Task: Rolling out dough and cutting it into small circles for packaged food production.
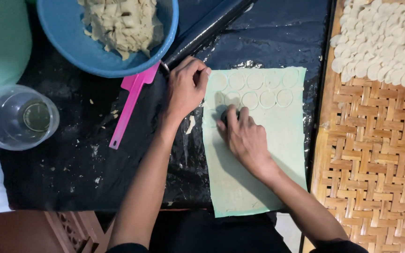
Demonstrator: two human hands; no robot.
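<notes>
A pale sheet of rolled dough (263, 154) lies on black plastic, with two rows of round cuts pressed into its top end. My right hand (242, 138) presses a small dark round cutter (224, 114) into the sheet at the left end of the second row. Fingers of my left hand (186, 86) rest curled on the sheet's top left corner, holding it down.
A blue bowl (66, 44) of dough scraps stands at the top left, with a pink plastic scraper (130, 100) below it. A clear cup (17, 117) sits at the left. A woven bamboo tray (371, 154) at the right holds a heap of cut dough discs (383, 40). A dark rolling pin (207, 28) lies behind.
</notes>
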